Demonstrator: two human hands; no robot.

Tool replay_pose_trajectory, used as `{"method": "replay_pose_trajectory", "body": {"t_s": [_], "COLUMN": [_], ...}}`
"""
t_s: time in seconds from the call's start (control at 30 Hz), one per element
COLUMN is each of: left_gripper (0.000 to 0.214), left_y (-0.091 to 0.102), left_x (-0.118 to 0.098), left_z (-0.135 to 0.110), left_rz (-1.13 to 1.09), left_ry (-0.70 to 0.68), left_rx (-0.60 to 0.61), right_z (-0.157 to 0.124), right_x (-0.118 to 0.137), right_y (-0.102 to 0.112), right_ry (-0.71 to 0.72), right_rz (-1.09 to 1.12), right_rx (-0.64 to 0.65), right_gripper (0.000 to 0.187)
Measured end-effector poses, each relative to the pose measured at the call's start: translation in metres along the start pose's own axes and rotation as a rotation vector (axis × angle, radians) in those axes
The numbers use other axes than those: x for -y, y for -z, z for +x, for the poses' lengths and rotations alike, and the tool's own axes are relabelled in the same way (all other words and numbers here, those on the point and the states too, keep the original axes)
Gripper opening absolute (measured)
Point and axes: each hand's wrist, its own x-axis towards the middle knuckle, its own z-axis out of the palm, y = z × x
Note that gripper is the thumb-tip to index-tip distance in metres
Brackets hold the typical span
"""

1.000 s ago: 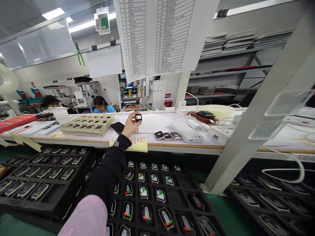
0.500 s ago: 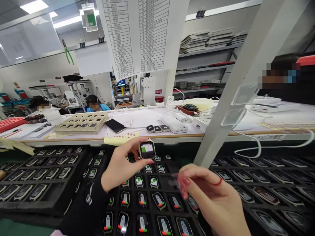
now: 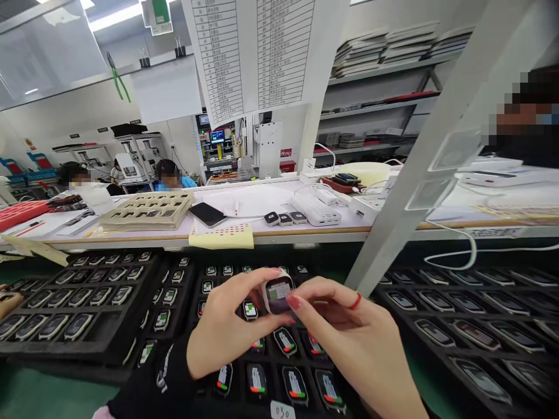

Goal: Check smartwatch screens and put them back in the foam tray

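Observation:
My left hand [image 3: 231, 326] grips a small square smartwatch [image 3: 276, 297] by its edges, between thumb and fingers. The watch has a pale case, and its lit screen looks hazy and tilts towards me. My right hand [image 3: 353, 343], with a red band on one finger, pinches a clear film at the watch's right edge. Its thumb touches the face; how much of the screen the film covers I cannot tell. Below both hands lies a black foam tray [image 3: 271, 372] of watches with lit screens, partly hidden by my hands. A white label [image 3: 282, 409] reads 030.
Another black tray of watches [image 3: 105, 326] is at left, and more watches [image 3: 434, 334] lie at right. A slanted metal post [image 3: 393, 227] rises beside my right hand. The shelf ahead bears a phone [image 3: 208, 215], a beige tray [image 3: 146, 210] and a white power bank [image 3: 315, 209]. Other people sit beyond.
My right hand has moved left and up with the clear film, from apart to touching the watch. The watch in my left hand has shifted slightly right and down, and its screen looks dimmer.

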Motion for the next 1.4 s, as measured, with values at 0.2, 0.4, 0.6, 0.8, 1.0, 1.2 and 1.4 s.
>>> {"method": "replay_pose_trajectory", "body": {"t_s": [0.2, 0.4, 0.6, 0.8, 1.0, 1.2, 1.4], "left_gripper": [0.052, 0.051, 0.051, 0.054, 0.056, 0.056, 0.056], "left_y": [-0.0017, -0.0028, -0.003, -0.0019, -0.0032, -0.0028, -0.0026], "left_x": [0.0038, 0.0046, 0.0035, 0.0035, 0.0031, 0.0028, 0.0048], "left_z": [-0.0016, -0.0033, -0.0051, -0.0058, -0.0075, -0.008, -0.0082], "left_rz": [-0.017, 0.0, 0.016, 0.042, 0.022, 0.031, 0.061], "left_ry": [-0.033, -0.056, -0.083, -0.08, -0.06, -0.062, -0.082], "left_rx": [0.001, -0.017, -0.029, -0.022, -0.008, -0.003, 0.002], "right_z": [-0.0023, -0.0014, -0.002, -0.0044, -0.004, -0.0067, -0.0054], "right_x": [-0.0014, -0.0078, -0.0088, -0.0078, -0.0077, -0.0035, -0.0029], "right_y": [0.0009, -0.0022, -0.0031, -0.0032, -0.0022, -0.0022, -0.0034], "right_ry": [-0.002, 0.022, 0.055, -0.003, -0.033, -0.065, -0.061], "right_rz": [0.002, 0.045, 0.077, 0.093, 0.093, 0.093, 0.058], "right_rx": [-0.002, -0.012, 0.001, -0.004, 0.003, -0.009, -0.005], "right_gripper": [0.018, 0.016, 0.014, 0.019, 0.023, 0.022, 0.021]}}
